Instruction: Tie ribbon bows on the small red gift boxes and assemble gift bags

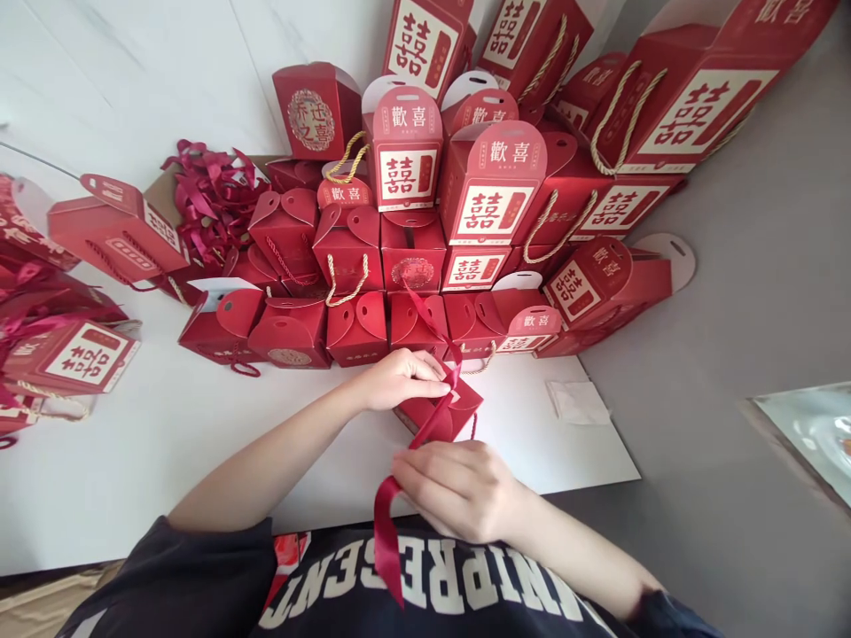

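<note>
A small red gift box (473,400) stands on the white table in front of me, with a thin red cord at its right side. A dark red satin ribbon (387,540) runs across its top; one end stretches up and back, the other hangs down in front of my shirt. My left hand (407,379) is at the box top, its thumb and curled fingers closed on the ribbon where it crosses. Nearer to me, my right hand (465,487) is closed around the front length of ribbon, which looks taut between the hands. The box's left side is partly hidden by my left hand.
Behind the box, several red gift boxes (357,330) are stacked in rows, some with rope handles. A pile of red ribbons (216,195) lies at back left. More boxes (86,359) stand at far left. A white packet (577,402) lies near the table's right edge.
</note>
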`<state>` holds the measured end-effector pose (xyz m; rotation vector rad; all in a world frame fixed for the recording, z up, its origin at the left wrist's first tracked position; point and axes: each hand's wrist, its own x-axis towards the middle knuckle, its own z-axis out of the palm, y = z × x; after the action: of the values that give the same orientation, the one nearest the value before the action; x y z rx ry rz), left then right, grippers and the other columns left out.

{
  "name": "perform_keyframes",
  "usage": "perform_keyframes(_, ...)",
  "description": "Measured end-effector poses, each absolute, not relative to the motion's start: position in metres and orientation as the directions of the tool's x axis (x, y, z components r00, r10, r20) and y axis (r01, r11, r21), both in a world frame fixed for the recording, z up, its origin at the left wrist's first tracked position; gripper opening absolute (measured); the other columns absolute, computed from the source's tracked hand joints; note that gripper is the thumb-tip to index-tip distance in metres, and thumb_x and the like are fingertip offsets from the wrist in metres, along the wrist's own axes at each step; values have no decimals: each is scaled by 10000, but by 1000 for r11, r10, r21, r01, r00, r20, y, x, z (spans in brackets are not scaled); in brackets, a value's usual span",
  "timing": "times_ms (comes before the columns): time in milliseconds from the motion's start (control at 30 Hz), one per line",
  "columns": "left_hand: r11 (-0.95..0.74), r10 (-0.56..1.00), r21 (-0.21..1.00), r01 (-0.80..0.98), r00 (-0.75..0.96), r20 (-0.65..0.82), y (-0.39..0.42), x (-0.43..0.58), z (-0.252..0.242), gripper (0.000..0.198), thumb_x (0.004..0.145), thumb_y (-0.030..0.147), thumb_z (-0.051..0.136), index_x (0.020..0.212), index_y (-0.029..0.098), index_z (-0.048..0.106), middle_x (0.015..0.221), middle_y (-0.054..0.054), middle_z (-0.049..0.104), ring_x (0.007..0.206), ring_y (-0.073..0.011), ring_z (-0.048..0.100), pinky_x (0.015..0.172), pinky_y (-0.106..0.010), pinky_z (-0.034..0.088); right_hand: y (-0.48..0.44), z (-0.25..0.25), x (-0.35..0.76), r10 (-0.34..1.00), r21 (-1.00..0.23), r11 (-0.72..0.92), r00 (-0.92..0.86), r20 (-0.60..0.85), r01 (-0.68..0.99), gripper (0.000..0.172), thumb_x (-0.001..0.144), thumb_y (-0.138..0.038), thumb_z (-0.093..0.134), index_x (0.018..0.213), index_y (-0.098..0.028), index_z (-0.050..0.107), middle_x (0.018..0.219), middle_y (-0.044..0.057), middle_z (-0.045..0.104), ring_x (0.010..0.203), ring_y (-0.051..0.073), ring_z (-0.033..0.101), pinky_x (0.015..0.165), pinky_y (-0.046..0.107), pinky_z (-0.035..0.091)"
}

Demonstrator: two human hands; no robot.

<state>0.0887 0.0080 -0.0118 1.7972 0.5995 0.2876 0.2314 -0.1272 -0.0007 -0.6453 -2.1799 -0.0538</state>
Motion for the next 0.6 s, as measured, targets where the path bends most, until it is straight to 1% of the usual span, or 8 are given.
perform_keyframes(100,-189,526,933,306,834,-167,9,91,-6,190,842,330,691,893,189,809,911,-65,746,1076,-202,595,945,-279,461,-113,-18,214,408,-40,869,-668,622,494,139,917,-76,535,923,-97,672,807,77,725,625,170,646,534,290,524)
perform_keyframes(200,-241,546,916,321,825,-146,6,93,-4,189,798,355,733,767,182,801,840,-61,734,1013,-202,624,884,-272,482,-103,-34,203,479,-46,848,-726,494,528,216,914,-24,467,832,-121,641,723,57,662,576,175,590,487,305,446)
perform_keyframes(267,-303,558,896,324,822,-108,5,94,-5,241,758,374,768,627,171,754,797,-57,716,970,-197,633,841,-267,487,-101,-35,203,509,-74,837,-723,467,542,229,919,-26,453,804,-134,621,705,49,637,583,173,576,507,305,444)
perform_keyframes(367,-377,541,867,325,837,-79,6,93,-6,326,752,372,768,531,151,677,816,-58,698,956,-191,627,819,-266,480,-100,-20,218,511,-196,857,-730,453,478,148,963,-150,475,947,-153,622,839,53,665,748,166,617,684,290,514)
perform_keyframes(433,-402,500,858,321,861,-88,9,92,-7,289,773,327,743,566,137,676,843,-57,688,925,-184,622,796,-270,474,-95,-4,236,559,-425,821,-689,462,381,180,952,-248,534,1097,-165,598,1002,73,669,952,190,616,872,328,511)
perform_keyframes(467,-407,482,856,320,871,-97,10,91,-7,255,777,308,734,599,132,684,838,-50,681,887,-177,621,772,-270,472,-91,2,246,609,-488,784,-623,491,382,190,938,-228,544,1114,-174,590,1045,80,660,1009,204,603,907,355,500)
perform_keyframes(533,-408,452,853,326,884,-122,13,89,-5,237,789,317,718,646,130,692,778,-25,658,782,-154,605,704,-264,456,-79,10,267,718,-543,695,-495,489,472,177,928,-231,565,1099,-191,589,1132,107,631,1095,243,572,948,425,479)
perform_keyframes(600,-413,438,847,336,888,-139,15,88,-3,297,802,378,708,633,134,691,698,-5,624,719,-141,583,660,-257,436,-65,11,284,770,-555,637,-478,422,536,180,911,-298,619,1059,-197,600,1278,144,562,1207,290,521,1003,495,444)
